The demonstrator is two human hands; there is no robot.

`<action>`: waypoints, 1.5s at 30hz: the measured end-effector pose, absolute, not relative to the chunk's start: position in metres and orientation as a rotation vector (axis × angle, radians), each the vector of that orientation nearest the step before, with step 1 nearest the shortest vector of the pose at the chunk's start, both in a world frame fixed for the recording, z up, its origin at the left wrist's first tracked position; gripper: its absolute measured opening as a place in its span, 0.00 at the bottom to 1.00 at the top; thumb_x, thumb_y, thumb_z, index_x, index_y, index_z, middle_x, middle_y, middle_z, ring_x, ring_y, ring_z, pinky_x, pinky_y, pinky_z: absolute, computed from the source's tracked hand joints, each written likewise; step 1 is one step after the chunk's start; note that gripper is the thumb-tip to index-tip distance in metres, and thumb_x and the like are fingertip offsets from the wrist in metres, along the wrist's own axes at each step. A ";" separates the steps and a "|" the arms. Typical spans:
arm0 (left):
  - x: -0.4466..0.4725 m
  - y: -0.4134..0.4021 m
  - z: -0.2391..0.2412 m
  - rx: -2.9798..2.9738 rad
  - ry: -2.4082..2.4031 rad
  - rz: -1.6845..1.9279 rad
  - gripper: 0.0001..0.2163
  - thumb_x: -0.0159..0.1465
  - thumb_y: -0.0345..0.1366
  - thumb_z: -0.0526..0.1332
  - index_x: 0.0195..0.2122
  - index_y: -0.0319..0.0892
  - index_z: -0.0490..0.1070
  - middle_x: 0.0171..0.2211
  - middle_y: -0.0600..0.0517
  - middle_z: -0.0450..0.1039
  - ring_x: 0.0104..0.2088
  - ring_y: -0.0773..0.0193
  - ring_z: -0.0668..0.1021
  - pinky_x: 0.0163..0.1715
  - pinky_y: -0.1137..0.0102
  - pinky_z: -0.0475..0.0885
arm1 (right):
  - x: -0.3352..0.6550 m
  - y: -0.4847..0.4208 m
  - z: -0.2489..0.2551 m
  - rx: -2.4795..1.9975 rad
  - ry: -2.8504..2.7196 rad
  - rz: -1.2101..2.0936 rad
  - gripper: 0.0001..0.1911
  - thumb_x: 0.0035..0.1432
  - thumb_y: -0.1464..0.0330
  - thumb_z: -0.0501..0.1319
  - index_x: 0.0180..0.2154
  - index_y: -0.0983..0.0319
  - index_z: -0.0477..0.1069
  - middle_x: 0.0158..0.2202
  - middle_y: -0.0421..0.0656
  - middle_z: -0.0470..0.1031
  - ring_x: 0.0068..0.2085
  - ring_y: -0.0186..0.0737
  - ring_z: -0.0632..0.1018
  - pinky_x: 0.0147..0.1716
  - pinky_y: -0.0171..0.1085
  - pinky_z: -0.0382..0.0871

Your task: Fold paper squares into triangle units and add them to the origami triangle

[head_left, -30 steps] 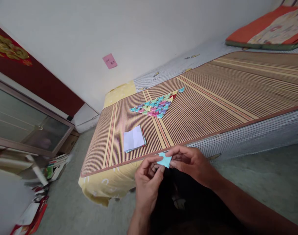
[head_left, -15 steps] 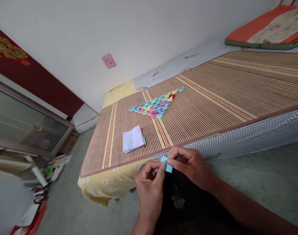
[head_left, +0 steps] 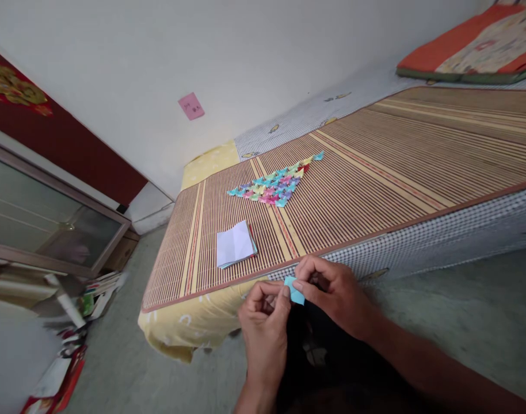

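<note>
Pinching one light-blue paper, left hand and right hand are close together. Writing on the pink note is unreadable.

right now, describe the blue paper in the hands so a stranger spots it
Find the striped mat, then its near edge. Beside it, left hand and right hand hold the small blue paper. Unlike the paper stack and colourful folded pieces on the mat, it is held.

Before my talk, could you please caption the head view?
Left hand and right hand hold blue paper near a striped mat bearing colourful paper pieces.
</note>
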State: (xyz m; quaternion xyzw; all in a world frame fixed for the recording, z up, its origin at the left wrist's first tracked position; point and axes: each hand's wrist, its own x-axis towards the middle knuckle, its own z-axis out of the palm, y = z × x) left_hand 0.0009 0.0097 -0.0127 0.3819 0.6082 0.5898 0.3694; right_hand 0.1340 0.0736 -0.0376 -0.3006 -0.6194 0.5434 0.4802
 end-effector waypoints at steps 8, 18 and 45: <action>-0.002 0.013 -0.018 0.911 1.472 1.483 0.10 0.61 0.40 0.70 0.37 0.40 0.75 0.30 0.52 0.76 0.31 0.66 0.76 0.35 0.72 0.71 | 0.134 0.071 -0.041 -0.801 -1.440 1.348 0.05 0.60 0.68 0.65 0.33 0.59 0.70 0.26 0.36 0.71 0.27 0.34 0.73 0.26 0.32 0.68; -0.012 0.015 -0.019 0.987 1.468 1.332 0.12 0.62 0.41 0.68 0.28 0.39 0.74 0.24 0.56 0.69 0.28 0.68 0.68 0.32 0.73 0.63 | 0.138 0.073 -0.040 -0.764 -1.547 1.383 0.05 0.63 0.66 0.64 0.39 0.60 0.72 0.29 0.37 0.71 0.30 0.35 0.73 0.30 0.33 0.69; -0.003 0.013 -0.013 1.049 1.573 1.477 0.10 0.62 0.39 0.70 0.42 0.43 0.79 0.25 0.56 0.74 0.28 0.68 0.76 0.34 0.75 0.71 | 0.142 0.076 -0.045 -0.698 -1.711 0.855 0.06 0.66 0.73 0.59 0.38 0.58 0.74 0.33 0.41 0.75 0.35 0.39 0.77 0.35 0.37 0.71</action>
